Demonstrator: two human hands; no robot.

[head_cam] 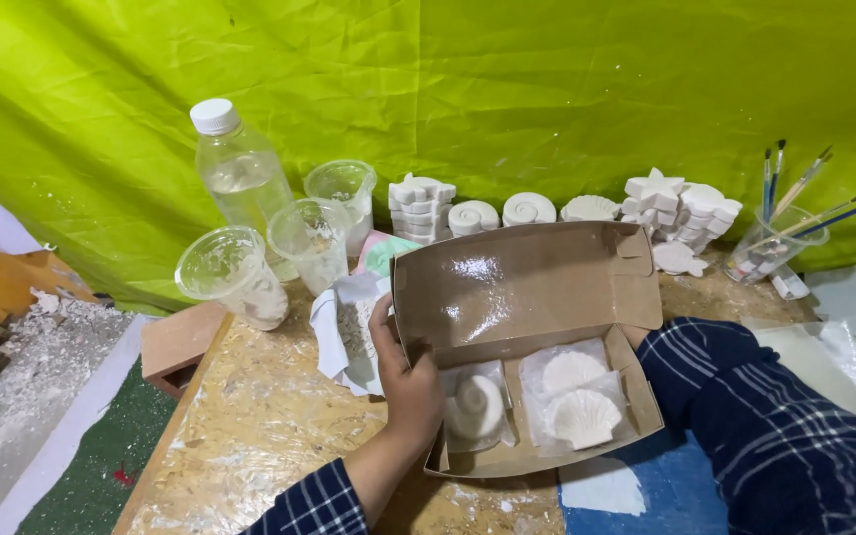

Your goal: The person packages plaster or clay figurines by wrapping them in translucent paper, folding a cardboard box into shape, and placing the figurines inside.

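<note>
Brown cardboard box [537, 287] lies long side across us; our left hand [406, 381] grips its left wall, right hand hidden behind it.

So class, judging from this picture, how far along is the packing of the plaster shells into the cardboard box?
Done: a spiral shell and two scallop shells, each in clear wrapping, lie in the cardboard box. In hand: the left hand grips the box's left wall, lid open; the right hand is hidden behind the box, only its checked sleeve showing. Left: many unwrapped plaster casts stand along the green backdrop, and the box is not closed.
</note>
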